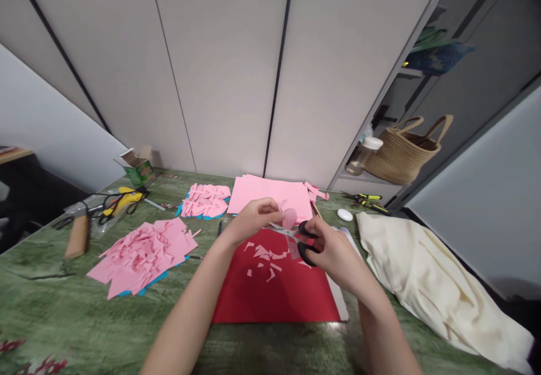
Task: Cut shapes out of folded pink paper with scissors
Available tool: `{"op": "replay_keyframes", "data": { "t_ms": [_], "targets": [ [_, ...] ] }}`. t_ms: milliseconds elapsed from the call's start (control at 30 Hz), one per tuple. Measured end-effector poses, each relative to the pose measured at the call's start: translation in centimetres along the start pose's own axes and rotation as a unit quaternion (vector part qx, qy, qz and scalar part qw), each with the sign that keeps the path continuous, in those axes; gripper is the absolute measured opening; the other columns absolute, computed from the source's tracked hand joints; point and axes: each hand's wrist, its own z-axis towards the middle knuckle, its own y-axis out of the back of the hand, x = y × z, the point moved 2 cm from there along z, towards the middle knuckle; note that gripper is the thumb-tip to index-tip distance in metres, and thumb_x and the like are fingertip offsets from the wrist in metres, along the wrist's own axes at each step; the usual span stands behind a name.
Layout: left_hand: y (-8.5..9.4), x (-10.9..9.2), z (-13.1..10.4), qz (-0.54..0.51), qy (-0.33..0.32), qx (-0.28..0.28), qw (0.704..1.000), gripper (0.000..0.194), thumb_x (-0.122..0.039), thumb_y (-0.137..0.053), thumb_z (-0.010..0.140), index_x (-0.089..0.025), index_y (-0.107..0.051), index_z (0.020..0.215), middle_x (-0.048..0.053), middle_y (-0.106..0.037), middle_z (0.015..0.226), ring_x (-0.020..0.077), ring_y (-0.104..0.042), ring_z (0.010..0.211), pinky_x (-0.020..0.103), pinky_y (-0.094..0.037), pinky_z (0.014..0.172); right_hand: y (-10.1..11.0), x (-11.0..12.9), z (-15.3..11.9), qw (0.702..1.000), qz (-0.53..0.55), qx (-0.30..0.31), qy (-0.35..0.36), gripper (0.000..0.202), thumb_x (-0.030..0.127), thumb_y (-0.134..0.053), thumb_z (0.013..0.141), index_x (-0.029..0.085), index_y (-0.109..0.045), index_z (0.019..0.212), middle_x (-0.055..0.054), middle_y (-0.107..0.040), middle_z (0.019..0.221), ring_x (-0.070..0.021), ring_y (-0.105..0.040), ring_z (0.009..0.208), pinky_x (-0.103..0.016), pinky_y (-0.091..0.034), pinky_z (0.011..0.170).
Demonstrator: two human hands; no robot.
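Observation:
In my right hand is a pair of scissors with black handles, its blades pointing left and somewhat apart. My left hand pinches a small piece of pink paper, which sits at the blades. Both hands hover over a red sheet where small pink scraps lie scattered. Behind the hands rests a stack of pink paper. Cut-out pink shapes lie on blue pieces to the left, and a larger heap of pink offcuts spreads nearer me.
At far left are a green box, a yellow-handled tool with a black cord and a wooden handle. On the right lie a white oval object, pliers and cream cloth. A woven basket stands on the shelf.

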Motion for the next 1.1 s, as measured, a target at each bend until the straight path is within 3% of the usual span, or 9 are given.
{"op": "replay_keyframes", "data": {
  "t_ms": [167, 233, 333, 400, 600, 733, 867, 1033, 1100],
  "targets": [
    [0.3, -0.1, -0.2, 0.024, -0.005, 0.027, 0.999, 0.019, -0.031, -0.064, 0.072, -0.015, -0.057, 0.064, -0.001, -0.058, 0.062, 0.0102, -0.053, 0.06, 0.022, -0.039, 0.058, 0.3, -0.5, 0.2, 0.999, 0.033, 0.003, -0.006, 0.017, 0.018, -0.053, 0.07, 0.023, -0.042, 0.082, -0.001, -0.06, 0.082, -0.0184, -0.063, 0.076, -0.023, -0.042, 0.059],
    [0.4, 0.2, -0.1, 0.001, -0.005, 0.009, 1.0, 0.017, -0.029, -0.063, 0.072, -0.015, -0.058, 0.065, -0.001, -0.06, 0.062, 0.0111, -0.056, 0.06, 0.023, -0.041, 0.059, 0.6, -0.6, 0.3, 0.998, 0.053, -0.032, -0.013, 0.016, 0.02, -0.053, 0.071, 0.022, -0.043, 0.084, -0.001, -0.059, 0.079, -0.018, -0.062, 0.074, -0.022, -0.042, 0.057],
    [0.7, 0.6, 0.2, -0.044, -0.035, -0.112, 0.992, 0.016, -0.028, -0.062, 0.073, -0.015, -0.059, 0.065, 0.0, -0.062, 0.064, 0.0117, -0.059, 0.062, 0.024, -0.042, 0.062, 1.2, -0.6, 0.3, 0.988, 0.083, -0.128, -0.017, 0.02, 0.023, -0.053, 0.075, 0.021, -0.044, 0.093, 0.0, -0.059, 0.076, -0.0161, -0.059, 0.066, -0.023, -0.043, 0.059],
    [0.8, 0.9, 0.3, -0.07, -0.058, -0.191, 0.977, 0.016, -0.029, -0.062, 0.074, -0.015, -0.06, 0.065, 0.001, -0.063, 0.066, 0.0118, -0.059, 0.064, 0.024, -0.041, 0.062, 1.3, -0.1, 0.0, 0.983, 0.112, -0.143, -0.002, 0.018, 0.023, -0.052, 0.078, 0.022, -0.045, 0.095, -0.001, -0.059, 0.078, -0.0155, -0.059, 0.067, -0.024, -0.044, 0.062],
    [0.6, 0.9, 0.2, -0.114, -0.077, -0.279, 0.95, 0.017, -0.031, -0.064, 0.072, -0.015, -0.061, 0.066, 0.002, -0.065, 0.069, 0.012, -0.059, 0.067, 0.023, -0.041, 0.063, 1.3, 1.8, -0.9, 0.995, 0.073, -0.065, 0.002, 0.01, 0.027, -0.056, 0.078, 0.021, -0.048, 0.082, 0.001, -0.057, 0.071, -0.0156, -0.054, 0.066, -0.023, -0.04, 0.057],
    [0.4, 0.7, 0.1, -0.131, -0.079, -0.291, 0.944, 0.017, -0.031, -0.063, 0.073, -0.015, -0.061, 0.067, 0.002, -0.065, 0.07, 0.012, -0.059, 0.068, 0.024, -0.041, 0.065, 1.3, 2.2, -1.4, 0.995, 0.079, -0.058, 0.004, 0.016, 0.035, -0.057, 0.08, 0.021, -0.048, 0.083, 0.002, -0.054, 0.066, -0.0142, -0.049, 0.062, -0.024, -0.039, 0.058],
    [0.2, 0.7, 0.1, -0.14, -0.088, -0.288, 0.943, 0.016, -0.029, -0.063, 0.073, -0.015, -0.062, 0.067, 0.002, -0.064, 0.069, 0.012, -0.058, 0.068, 0.024, -0.042, 0.066, 1.4, 2.3, -1.7, 0.99, 0.141, -0.007, 0.029, 0.028, 0.047, -0.056, 0.08, 0.02, -0.049, 0.082, 0.0, -0.054, 0.071, -0.0134, -0.047, 0.061, -0.024, -0.037, 0.057],
    [0.5, 0.9, 0.1, -0.144, -0.101, -0.299, 0.938, 0.015, -0.027, -0.063, 0.073, -0.015, -0.062, 0.065, 0.001, -0.063, 0.068, 0.0112, -0.057, 0.068, 0.024, -0.041, 0.066, 1.9, 1.8, -2.7, 0.935, 0.289, 0.171, 0.114, 0.048, 0.065, -0.047, 0.077, 0.018, -0.053, 0.088, -0.004, -0.055, 0.075, -0.0129, -0.045, 0.056, -0.025, -0.036, 0.05],
    [0.7, 0.9, 0.2, -0.155, -0.1, -0.301, 0.936, 0.014, -0.027, -0.063, 0.073, -0.015, -0.062, 0.065, 0.001, -0.063, 0.067, 0.0109, -0.056, 0.068, 0.023, -0.041, 0.066, 2.2, 1.5, -3.0, 0.918, 0.315, 0.205, 0.128, 0.055, 0.069, -0.045, 0.075, 0.018, -0.053, 0.095, -0.005, -0.056, 0.077, -0.0128, -0.045, 0.054, -0.025, -0.034, 0.046]
  ]
}}
